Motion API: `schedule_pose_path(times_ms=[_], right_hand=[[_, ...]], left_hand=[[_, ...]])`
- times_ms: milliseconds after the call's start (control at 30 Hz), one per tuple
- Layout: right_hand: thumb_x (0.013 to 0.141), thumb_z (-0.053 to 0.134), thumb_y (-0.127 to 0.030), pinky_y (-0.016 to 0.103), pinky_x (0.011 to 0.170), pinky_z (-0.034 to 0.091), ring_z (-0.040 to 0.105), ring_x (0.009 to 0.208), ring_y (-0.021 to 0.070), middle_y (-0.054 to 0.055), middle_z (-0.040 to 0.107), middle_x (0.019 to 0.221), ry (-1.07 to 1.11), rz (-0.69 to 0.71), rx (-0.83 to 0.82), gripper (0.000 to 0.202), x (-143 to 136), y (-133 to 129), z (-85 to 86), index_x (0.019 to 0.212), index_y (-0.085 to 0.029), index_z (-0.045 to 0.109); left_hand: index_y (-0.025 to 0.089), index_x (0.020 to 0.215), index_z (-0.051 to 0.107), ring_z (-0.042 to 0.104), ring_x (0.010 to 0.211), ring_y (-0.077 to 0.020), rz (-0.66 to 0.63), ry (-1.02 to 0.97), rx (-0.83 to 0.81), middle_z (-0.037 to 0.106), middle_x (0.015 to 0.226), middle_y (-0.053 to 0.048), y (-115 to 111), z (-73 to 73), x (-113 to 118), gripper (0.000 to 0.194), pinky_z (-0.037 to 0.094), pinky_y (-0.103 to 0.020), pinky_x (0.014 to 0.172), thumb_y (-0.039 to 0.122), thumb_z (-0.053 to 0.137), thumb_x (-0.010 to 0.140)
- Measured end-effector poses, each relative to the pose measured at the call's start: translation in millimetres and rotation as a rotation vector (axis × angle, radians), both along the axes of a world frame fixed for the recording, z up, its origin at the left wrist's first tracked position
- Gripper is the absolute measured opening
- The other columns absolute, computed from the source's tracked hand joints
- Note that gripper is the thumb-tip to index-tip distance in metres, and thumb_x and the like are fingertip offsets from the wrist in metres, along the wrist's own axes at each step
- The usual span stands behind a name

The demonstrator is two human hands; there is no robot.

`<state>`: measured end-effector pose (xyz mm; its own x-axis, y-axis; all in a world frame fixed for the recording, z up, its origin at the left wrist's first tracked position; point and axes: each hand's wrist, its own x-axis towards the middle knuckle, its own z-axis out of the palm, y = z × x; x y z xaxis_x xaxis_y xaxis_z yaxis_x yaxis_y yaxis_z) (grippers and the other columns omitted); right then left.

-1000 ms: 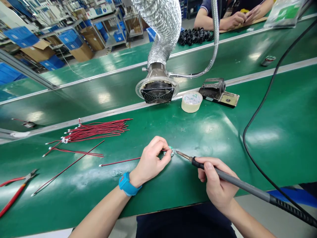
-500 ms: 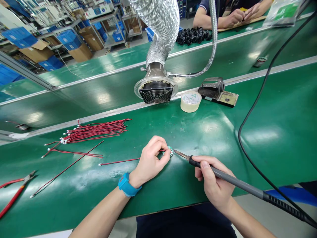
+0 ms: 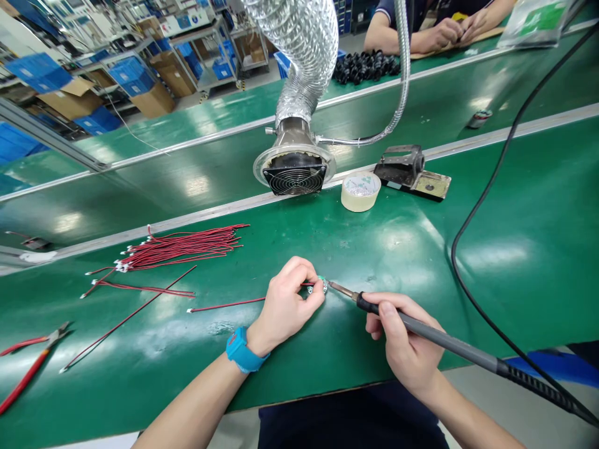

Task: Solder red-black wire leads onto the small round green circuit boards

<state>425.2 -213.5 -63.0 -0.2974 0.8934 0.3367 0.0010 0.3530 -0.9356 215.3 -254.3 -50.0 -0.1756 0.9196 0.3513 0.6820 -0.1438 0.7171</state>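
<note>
My left hand (image 3: 291, 296), with a blue wrist strap (image 3: 244, 350), is closed in a pinch on a red wire (image 3: 229, 305). The wire's white connector end trails to the left on the green bench. At the fingertips lies a small round circuit board (image 3: 324, 286), partly hidden by the thumb and fingers. Gripped like a pen in my right hand (image 3: 407, 349) is a soldering iron (image 3: 461, 350). Its tip points left at the board's right edge; whether it touches, I cannot tell.
Red wires (image 3: 182, 246) lie bundled at left, near red-handled cutters (image 3: 32, 365). A fume extractor (image 3: 296, 171) hangs above the bench's back edge, beside a tape roll (image 3: 360, 192) and an iron stand (image 3: 412, 174). A black cable (image 3: 461, 249) runs at right. A co-worker's hands (image 3: 456, 31) are across the line.
The iron's tip has shifted slightly left, closer to the board. On the belt behind, a small round item has moved left. My left hand keeps its pinch almost in place.
</note>
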Motion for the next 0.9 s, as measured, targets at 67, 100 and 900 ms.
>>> schedule_pose_path(times_ms=[67,100,900], right_hand=[[0.107,0.055,-0.023,0.021,0.047,0.051,0.061,0.048,0.0097,-0.004,0.065,0.063,0.032,-0.032,-0.016,0.021,0,0,0.3,0.106,-0.021,0.076],[0.107,0.055,-0.023,0.022,0.046,0.051,0.06,0.048,0.0101,-0.004,0.065,0.063,0.042,-0.044,-0.022,0.021,-1,0,0.2,0.106,-0.021,0.076],[0.102,0.06,-0.019,0.029,0.08,0.063,0.079,0.081,0.0185,0.007,0.082,0.098,-0.189,-0.433,0.884,0.017,-13,204,15.1,0.109,-0.018,0.075]], left_hand=[[0.019,0.081,0.061,0.059,0.08,-0.0142,0.002,0.003,-0.003,0.062,0.089,-0.003,0,-0.3,0,0.014,0.042,-0.025,0.062,0.011,0.066,0.09],[0.019,0.081,0.06,0.059,0.08,-0.0143,0.003,0.004,-0.006,0.061,0.09,-0.003,0,-0.5,0,0.014,0.043,-0.025,0.062,0.011,0.066,0.09],[0.024,0.088,0.055,0.065,0.07,-0.0161,0.025,0.24,0.032,0.065,0.088,-0.003,1,-21.8,-12,0.007,0.052,-0.026,0.063,0.021,0.057,0.094]])
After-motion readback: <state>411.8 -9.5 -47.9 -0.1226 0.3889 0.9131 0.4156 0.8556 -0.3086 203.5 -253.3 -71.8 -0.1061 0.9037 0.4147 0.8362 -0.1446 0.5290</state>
